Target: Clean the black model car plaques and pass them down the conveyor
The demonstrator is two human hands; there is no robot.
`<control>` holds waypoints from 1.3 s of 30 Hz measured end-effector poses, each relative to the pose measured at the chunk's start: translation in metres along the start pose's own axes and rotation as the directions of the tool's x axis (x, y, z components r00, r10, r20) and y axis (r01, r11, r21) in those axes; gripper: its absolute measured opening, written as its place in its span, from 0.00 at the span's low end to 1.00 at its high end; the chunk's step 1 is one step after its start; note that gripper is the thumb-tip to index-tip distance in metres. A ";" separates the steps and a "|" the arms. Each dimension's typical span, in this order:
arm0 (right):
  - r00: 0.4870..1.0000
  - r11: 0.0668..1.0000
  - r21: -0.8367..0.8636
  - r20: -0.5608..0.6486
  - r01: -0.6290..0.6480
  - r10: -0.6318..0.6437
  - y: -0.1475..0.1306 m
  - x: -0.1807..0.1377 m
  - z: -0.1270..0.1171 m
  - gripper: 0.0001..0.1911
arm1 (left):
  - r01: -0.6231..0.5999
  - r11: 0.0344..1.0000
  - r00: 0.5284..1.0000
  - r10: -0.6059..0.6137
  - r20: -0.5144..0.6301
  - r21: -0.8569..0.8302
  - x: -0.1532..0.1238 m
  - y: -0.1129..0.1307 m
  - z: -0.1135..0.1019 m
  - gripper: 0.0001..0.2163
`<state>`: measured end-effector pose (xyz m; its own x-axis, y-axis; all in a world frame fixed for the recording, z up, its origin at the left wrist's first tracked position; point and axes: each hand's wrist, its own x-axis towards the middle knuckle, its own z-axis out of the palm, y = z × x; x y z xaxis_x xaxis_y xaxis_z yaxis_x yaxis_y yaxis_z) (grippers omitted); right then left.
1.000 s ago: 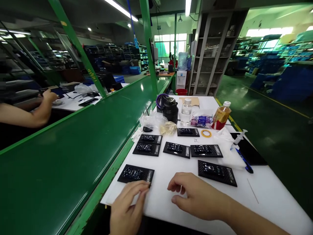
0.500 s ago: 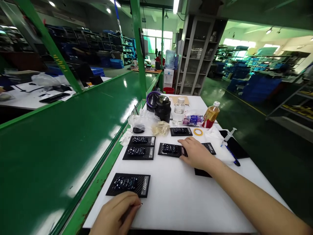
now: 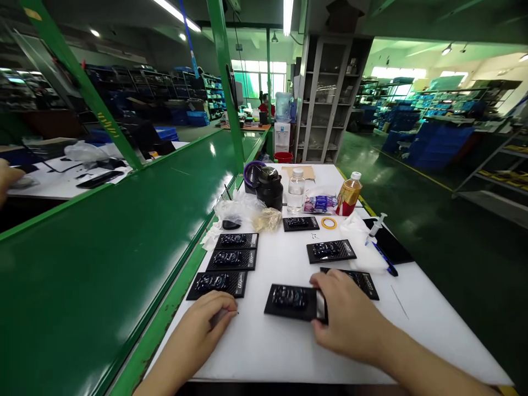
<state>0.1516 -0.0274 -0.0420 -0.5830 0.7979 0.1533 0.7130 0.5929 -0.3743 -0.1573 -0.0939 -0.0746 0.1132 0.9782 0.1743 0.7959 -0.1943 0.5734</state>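
My right hand [image 3: 344,311] grips the right end of a black display base [image 3: 268,308] that carries a dark, glossy model car [image 3: 290,297]. Index finger and thumb of my left hand [image 3: 204,324] pinch a tiny dark piece [image 3: 237,313], too small to name. Just beyond that hand lies another model car on its base [image 3: 215,282], lowest in a left column of three. Partly covered by my right hand is a further base [image 3: 367,283], with one more model car [image 3: 325,249] behind it.
Farther back stand a black pot [image 3: 270,190], a clear bottle [image 3: 295,192] and a drink bottle [image 3: 348,195]. Yellow tape [image 3: 329,223], a syringe [image 3: 376,226] and a blue pen [image 3: 385,259] lie at right. Another person's hand [image 3: 7,177] shows at the left edge.
My right hand has brought a model car on its base toward me. The lowest base in the left column has moved away from me, close to the others. My left hand still pinches the tiny piece.
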 end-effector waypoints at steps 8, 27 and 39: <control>0.998 0.941 0.334 -0.057 0.056 -0.039 -0.010 -0.033 0.043 0.26 | -0.032 0.998 0.960 0.015 -0.279 -0.057 -0.006 0.038 0.034 0.06; 0.984 0.953 0.293 -0.177 0.077 -0.025 -0.032 -0.039 0.058 0.23 | -0.108 0.978 0.909 0.169 -0.382 0.176 -0.014 0.069 0.077 0.05; 0.988 0.959 0.244 -0.079 0.145 -0.129 -0.032 -0.040 0.052 0.25 | -0.037 0.990 0.915 0.087 -0.394 0.135 -0.015 0.067 0.079 0.03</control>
<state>0.1322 -0.0841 -0.0841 -0.6374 0.7208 0.2723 0.5045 0.6575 -0.5596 -0.0586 -0.1157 -0.1025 -0.0614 0.8488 0.5252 0.8641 -0.2182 0.4536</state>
